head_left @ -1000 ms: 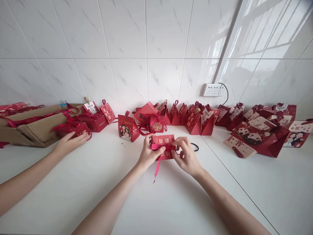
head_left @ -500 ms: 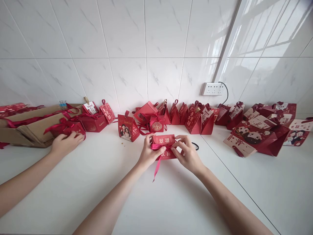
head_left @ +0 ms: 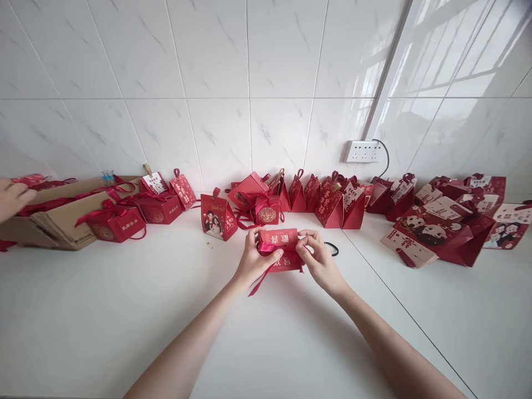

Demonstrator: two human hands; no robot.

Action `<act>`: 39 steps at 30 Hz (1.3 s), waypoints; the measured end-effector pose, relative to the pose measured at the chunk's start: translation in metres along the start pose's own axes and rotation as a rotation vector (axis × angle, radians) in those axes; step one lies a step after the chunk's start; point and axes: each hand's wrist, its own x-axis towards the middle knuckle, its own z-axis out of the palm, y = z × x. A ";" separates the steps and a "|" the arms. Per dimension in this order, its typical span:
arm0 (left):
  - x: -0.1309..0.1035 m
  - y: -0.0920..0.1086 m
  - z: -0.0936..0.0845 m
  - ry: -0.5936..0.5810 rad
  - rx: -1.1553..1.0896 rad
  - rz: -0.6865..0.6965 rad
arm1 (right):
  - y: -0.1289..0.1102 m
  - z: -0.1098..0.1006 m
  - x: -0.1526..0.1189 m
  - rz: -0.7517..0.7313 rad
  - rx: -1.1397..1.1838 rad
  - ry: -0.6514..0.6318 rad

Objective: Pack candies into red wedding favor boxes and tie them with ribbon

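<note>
Between my hands is a small red gift box [head_left: 282,237] with pale lettering, held just above or on the white table; I cannot tell which. A dark pink ribbon [head_left: 258,284] crosses its middle, and one tail hangs down at the left. My left hand [head_left: 256,256] grips the box's left side, thumb pressed on the front over the ribbon. At the right edge, my right hand [head_left: 315,256] has its thumb and index finger pinched together near the ribbon's other end. What lies in that pinch is partly hidden by the fingers.
Red gift boxes [head_left: 218,219] line the tiled wall, with a larger cluster [head_left: 440,227] at right. A cardboard box [head_left: 70,224] holding ribbons stands left, beside a ribboned red box [head_left: 118,226]. Another person's hand [head_left: 14,195] is at the left edge. A power strip [head_left: 363,151] sits against the wall.
The other person's hand has let go of the ribboned box and moved left over the cardboard box. The hanging ribbon tail has swung left, and my right fingers have shifted slightly at the box's edge.
</note>
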 end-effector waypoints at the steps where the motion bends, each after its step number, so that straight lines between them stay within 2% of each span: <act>1: 0.000 -0.001 0.000 0.000 0.005 0.005 | 0.000 0.000 0.000 0.015 0.022 0.007; 7: 0.000 -0.001 0.000 -0.001 -0.006 0.006 | 0.000 0.001 0.002 0.072 0.121 0.041; 16: -0.002 0.001 0.000 -0.033 -0.023 -0.020 | 0.003 0.000 0.003 0.005 0.000 0.074; 21: -0.001 0.001 0.000 -0.026 -0.037 -0.022 | 0.002 0.000 0.003 0.019 0.081 0.041; 27: -0.002 0.002 0.000 -0.026 -0.032 -0.034 | 0.002 0.001 0.002 0.107 0.259 -0.014; 34: -0.001 0.000 0.001 -0.015 -0.023 -0.023 | -0.001 0.000 0.000 0.074 0.215 -0.003; 39: -0.001 -0.001 0.001 -0.025 -0.046 -0.017 | -0.002 0.000 -0.001 0.115 0.187 -0.014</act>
